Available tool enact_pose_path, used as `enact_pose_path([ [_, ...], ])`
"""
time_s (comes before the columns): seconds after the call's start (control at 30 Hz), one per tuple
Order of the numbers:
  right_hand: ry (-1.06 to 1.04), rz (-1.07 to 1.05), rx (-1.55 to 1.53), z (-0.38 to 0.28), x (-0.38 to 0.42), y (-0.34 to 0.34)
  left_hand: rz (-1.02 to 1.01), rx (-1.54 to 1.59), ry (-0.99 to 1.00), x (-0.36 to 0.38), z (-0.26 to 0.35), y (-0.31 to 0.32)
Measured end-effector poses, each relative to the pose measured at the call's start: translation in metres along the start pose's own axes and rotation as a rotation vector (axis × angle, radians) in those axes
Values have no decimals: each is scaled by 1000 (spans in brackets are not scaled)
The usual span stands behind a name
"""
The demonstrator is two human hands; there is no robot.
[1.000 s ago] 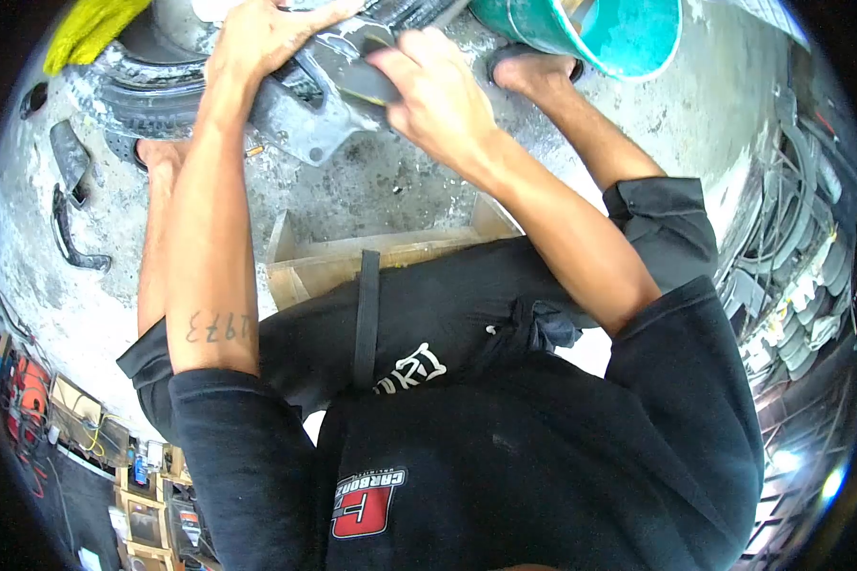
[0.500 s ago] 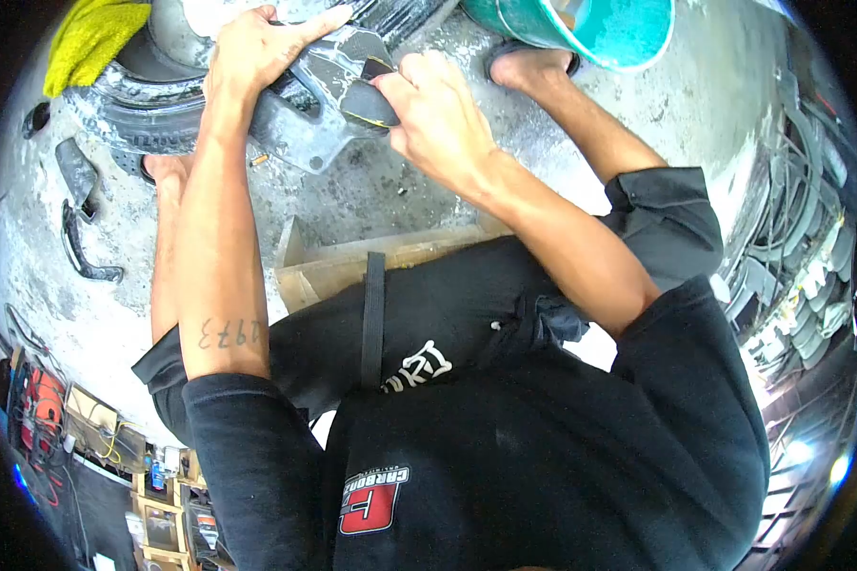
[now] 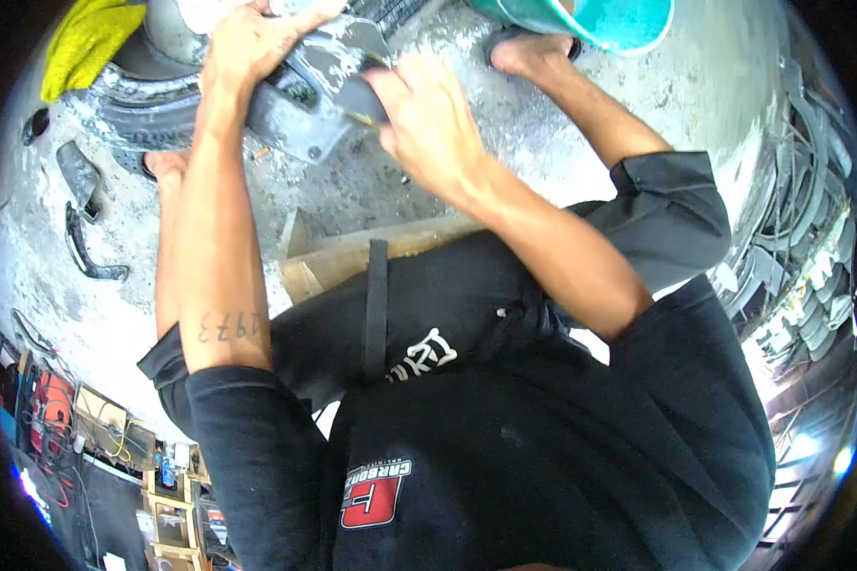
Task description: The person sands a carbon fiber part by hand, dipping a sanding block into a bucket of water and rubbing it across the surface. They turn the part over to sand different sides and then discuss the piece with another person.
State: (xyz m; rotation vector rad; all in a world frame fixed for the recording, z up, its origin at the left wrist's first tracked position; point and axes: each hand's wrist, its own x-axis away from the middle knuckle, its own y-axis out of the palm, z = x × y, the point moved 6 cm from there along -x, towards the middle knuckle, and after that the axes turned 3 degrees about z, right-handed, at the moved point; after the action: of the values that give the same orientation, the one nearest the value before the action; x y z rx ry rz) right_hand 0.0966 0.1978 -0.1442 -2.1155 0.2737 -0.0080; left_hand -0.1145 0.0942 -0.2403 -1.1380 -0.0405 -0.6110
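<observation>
My left hand [image 3: 257, 43] is gripping the upper left part of a grey moulded panel [image 3: 305, 143], its thumb stretched along the top edge. The panel has cut-out openings, and wet-looking whitish smears mark its surface. It rests on or against a black tyre [image 3: 143, 124] lying on the floor. In my right hand [image 3: 433, 124] is a dark, folded piece of sandpaper [image 3: 357, 98], pressed to the panel's right side. The fingers are slightly blurred, and the sandpaper hides part of the panel.
A yellow cloth [image 3: 86, 43] drapes over the tyre. The teal bucket [image 3: 628, 24] stands beyond my right foot. Black curved pieces [image 3: 88, 249] lie on the concrete at left. I sit on a low wooden seat [image 3: 319, 274]. Many dark parts [image 3: 814, 276] are piled at right.
My right hand has slid the sandpaper slightly left and downward across the panel. My left hand keeps its hold. The whole view has shifted a little.
</observation>
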Motion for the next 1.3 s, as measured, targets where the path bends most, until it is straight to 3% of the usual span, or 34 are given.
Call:
enact_pose_path([
  [0.03,26,-18,45,-1,1,2,-242,29,-39,7,18,-12],
  [0.13,22,46,71,0,-20,16,-56,-25,-11,-5,0,4],
  [0.17,62,38,94,-2,-22,17,-33,-26,14,-14,-10,11],
  [0.2,69,29,87,-6,-10,16,-175,-47,23,-6,7,-1],
  [0.27,120,73,8,-5,10,7,-55,71,-10,-3,-6,6],
  [0.3,142,6,20,-5,14,9,-28,-41,-16,1,3,-3],
  [0.33,129,18,30,-1,0,9,-220,76,-10,10,21,-13],
  [0.4,48,88,41,1,-21,16,-254,-8,-50,3,14,-4],
  [0.43,33,104,78,2,-22,21,-7,-11,28,-9,-5,9],
  [0.47,52,84,74,-2,-7,20,-92,-18,59,-16,-3,8],
  [0.53,45,102,-6,-1,5,7,-37,72,5,-2,-3,7],
  [0.57,84,39,-18,0,11,7,-232,-3,-20,6,20,-11],
  [0.6,65,45,-9,4,-1,9,-131,155,86,11,25,-14],
  [0.67,-23,100,13,3,-15,15,6,-40,27,-4,1,7],
  [0.7,12,60,29,5,-19,18,-58,38,-32,-6,-2,8],
  [0.73,21,49,17,5,-14,14,-229,50,48,-4,12,-2],
  [0.8,36,45,-35,1,7,2,-85,76,4,-6,-6,11],
  [0.83,11,60,-35,3,-3,5,-308,54,-31,2,14,-4],
  [0.87,-20,69,-17,5,-10,8,35,-35,39,-4,-2,6],
  [0.9,-29,69,3,7,-9,11,90,71,37,5,12,-6],
  [0.93,-1,58,2,10,-9,14,115,176,36,21,31,-21],
  [0.97,-13,53,12,11,-13,15,-149,382,-80,26,36,-18],
  [1.03,-27,67,-35,2,-5,4,-254,217,-24,20,32,-20],
  [1.07,-56,87,-39,-4,-4,6,-264,66,0,1,15,-4],
  [1.13,-49,42,41,6,-4,13,0,-78,29,-5,-1,4],
  [1.2,-91,129,5,7,-31,16,-25,-38,180,-20,-18,27],
  [1.23,-77,211,-47,11,-31,5,-122,20,4,-5,0,1],
  [1.3,-81,359,-89,17,-27,-26,-92,2,15,-1,7,-7],
])
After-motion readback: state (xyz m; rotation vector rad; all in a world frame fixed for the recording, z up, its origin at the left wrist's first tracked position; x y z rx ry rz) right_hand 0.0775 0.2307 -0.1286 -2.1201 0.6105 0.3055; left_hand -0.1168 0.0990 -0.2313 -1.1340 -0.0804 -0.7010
